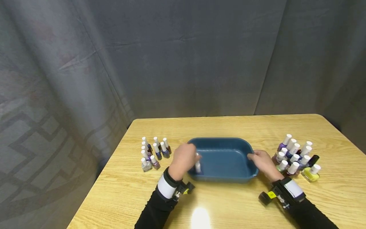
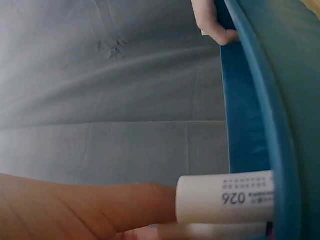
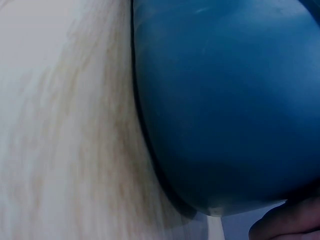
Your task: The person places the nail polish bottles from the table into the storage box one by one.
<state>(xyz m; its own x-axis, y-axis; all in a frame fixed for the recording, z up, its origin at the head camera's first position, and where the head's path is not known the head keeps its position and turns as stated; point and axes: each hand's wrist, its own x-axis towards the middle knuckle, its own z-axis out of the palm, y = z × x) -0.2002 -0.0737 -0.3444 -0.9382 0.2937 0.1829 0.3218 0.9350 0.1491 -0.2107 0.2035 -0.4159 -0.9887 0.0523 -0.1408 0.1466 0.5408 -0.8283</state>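
Observation:
A blue plastic basin sits on the table. My left hand is over its left end, fingers curled, pinching a nail polish bottle by its white cap, marked 026. The basin's rim hides the lower part of that bottle in the left wrist view. A second white cap, blurred, lies right beside it. In the head view, a white-capped nail polish bottle shows inside the basin beside the hand. My right hand grips the basin's right rim, thumb over the edge.
Several white-capped nail polish bottles stand in a group left of the basin. A denser group of bottles is close by my right hand, with a yellow bottle at its near edge. Grey curtains hang behind the wooden table.

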